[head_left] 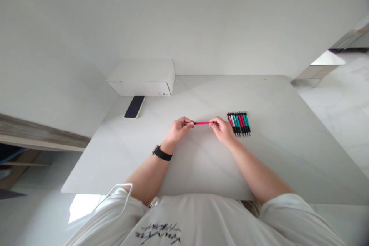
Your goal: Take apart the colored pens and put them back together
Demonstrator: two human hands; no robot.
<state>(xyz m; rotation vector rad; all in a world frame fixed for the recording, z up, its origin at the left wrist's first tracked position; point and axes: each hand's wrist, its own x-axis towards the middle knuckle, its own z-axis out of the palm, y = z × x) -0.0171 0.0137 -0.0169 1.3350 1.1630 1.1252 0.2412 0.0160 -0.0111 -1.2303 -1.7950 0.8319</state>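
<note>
A red pen (201, 123) is held level above the white table (201, 161), one end in each hand. My left hand (179, 128), with a black watch on its wrist, pinches the pen's left end. My right hand (222, 128) pinches the right end. Just right of my right hand lies a row of several pens (239, 123), red, teal and white with black tips, side by side on the table.
A white cardboard box (142, 77) stands at the back left of the table against the wall. A dark phone (134, 107) lies in front of it. The table's right edge drops to a pale floor (340, 111).
</note>
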